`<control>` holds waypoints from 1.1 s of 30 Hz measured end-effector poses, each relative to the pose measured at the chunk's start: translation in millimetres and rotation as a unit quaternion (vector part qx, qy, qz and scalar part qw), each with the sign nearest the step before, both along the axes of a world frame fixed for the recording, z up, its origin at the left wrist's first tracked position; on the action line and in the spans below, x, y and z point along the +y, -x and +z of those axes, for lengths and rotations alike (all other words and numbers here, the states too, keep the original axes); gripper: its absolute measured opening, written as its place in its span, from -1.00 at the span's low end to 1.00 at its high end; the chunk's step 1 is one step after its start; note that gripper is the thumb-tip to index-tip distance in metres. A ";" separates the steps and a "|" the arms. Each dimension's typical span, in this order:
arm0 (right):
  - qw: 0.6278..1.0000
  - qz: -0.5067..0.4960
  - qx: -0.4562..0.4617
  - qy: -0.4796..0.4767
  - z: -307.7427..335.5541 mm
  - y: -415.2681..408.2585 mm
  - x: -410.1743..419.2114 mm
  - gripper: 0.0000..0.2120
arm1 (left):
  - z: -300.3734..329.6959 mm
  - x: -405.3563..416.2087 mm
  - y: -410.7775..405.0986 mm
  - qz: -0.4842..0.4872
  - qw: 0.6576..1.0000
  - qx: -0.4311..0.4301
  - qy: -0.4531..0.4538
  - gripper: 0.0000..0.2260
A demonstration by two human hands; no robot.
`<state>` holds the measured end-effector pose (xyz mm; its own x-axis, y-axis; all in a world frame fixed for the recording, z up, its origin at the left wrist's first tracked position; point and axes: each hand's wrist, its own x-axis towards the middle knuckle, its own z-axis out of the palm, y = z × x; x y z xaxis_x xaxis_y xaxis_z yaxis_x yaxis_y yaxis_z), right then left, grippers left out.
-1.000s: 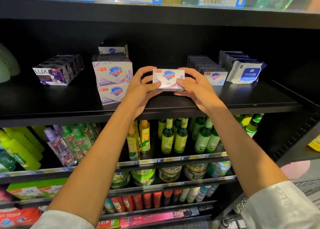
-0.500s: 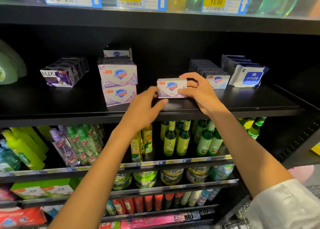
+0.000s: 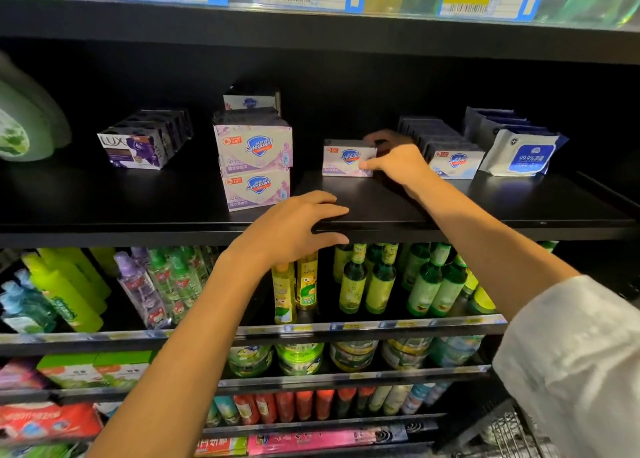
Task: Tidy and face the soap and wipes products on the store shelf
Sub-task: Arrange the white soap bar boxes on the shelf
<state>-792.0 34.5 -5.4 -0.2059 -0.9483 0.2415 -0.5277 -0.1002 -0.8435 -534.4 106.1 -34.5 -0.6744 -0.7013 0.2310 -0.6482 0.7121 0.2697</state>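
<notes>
Black shelf (image 3: pixel 485 212) spans the frame, front lip at mid height; price-tag rail above, bottles on the tiers below.

On it, left to right: LUX soap row (image 3: pixel 135 148), angled off square; stacked Safeguard boxes (image 3: pixel 254 167), two high, one more box behind; single Safeguard box (image 3: pixel 348 157) alone mid-shelf; Safeguard row (image 3: pixel 453 161) just right of it; wipes packs (image 3: pixel 523 154) at far right.

Single box sits set back from the front lip, label facing out, long axis left-right and roughly parallel to the edge. Gap between it and the stack on the left; the row on the right is close.

Right hand (image 3: pixel 398 167) is on that box's right end: thumb on the front face, fingers curled round the back — a grip on the box. Fingertips behind it are in shadow, can't see exactly where they land.

Left hand (image 3: pixel 294 229) is off the box, hovering at the shelf lip below and left of it, fingers spread and loose, holding nothing. Whether it touches the lip I can't tell.

Judgement: box lies up and right of the left fingers, already in the right hand, so the right hand is the one to finish squaring it. Any nudge should run along the long axis or straight toward the lip. Pushing on one end only could yaw the box.
</notes>
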 end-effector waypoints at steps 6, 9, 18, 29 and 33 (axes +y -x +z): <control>0.999 -0.026 -0.012 0.014 -8.1 2.6 -65.5 -0.42 | -7.8 -1.6 -1.7 0.018 0.999 0.037 0.007 -0.45; 0.999 -0.045 -0.003 0.024 -14.8 8.4 -99.2 -0.56 | -10.4 -3.9 -2.0 0.021 0.998 0.051 0.010 -0.45; 0.995 -0.054 -0.074 0.046 -21.7 21.6 -154.9 -0.46 | -11.5 -5.3 -2.6 0.027 0.996 0.077 -0.019 -0.47; 0.997 -0.042 -0.046 0.043 -16.3 21.7 -184.5 -0.50 | -11.6 -7.1 -2.2 0.031 0.997 0.069 -0.011 -0.47; 0.997 -0.043 -0.047 0.036 -19.4 27.3 -195.9 -0.47 | -12.5 -6.6 -2.2 0.028 0.996 0.082 -0.013 -0.48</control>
